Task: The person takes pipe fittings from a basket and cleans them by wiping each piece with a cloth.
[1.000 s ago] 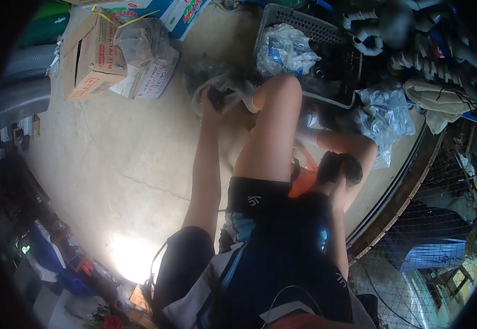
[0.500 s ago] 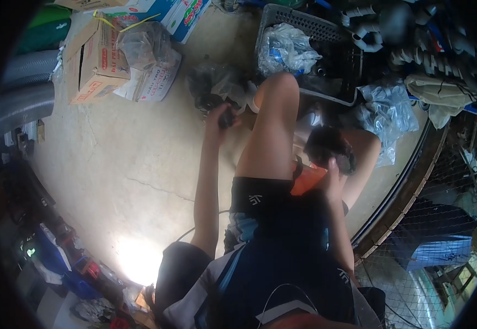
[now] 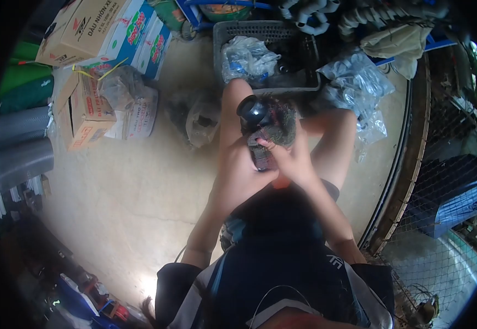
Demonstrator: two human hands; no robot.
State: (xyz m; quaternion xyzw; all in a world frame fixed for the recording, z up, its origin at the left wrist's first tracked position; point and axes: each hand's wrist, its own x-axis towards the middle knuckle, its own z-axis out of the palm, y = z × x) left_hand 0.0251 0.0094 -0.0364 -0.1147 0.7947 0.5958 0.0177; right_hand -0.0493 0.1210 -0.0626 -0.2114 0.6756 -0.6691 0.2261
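Both hands meet above my lap. My left hand [image 3: 244, 162] is closed around the lower part of a dark clump, on a grey ribbed piece [image 3: 264, 149]. My right hand [image 3: 293, 159] grips the clump's right side, a rough dark bundle [image 3: 284, 118], with its thumb across the front. A glossy black round fitting [image 3: 253, 110] sticks out at the upper left of the clump. Where one piece ends and another begins is hard to tell. An open clear plastic bag [image 3: 203, 120] with dark contents lies on the floor to the left.
A black crate [image 3: 268, 88] holding a plastic bag [image 3: 247, 57] stands ahead. More clear bags [image 3: 356, 79] lie right of it. Cardboard boxes [image 3: 87, 112] stand at the left, grey pipes [image 3: 315, 13] at the top, wire mesh [image 3: 447, 219] at the right.
My left hand has moved from beside the floor bag to my lap with a dark piece. My right hand has brought the dark bundle leftward to meet it. The view has shifted.
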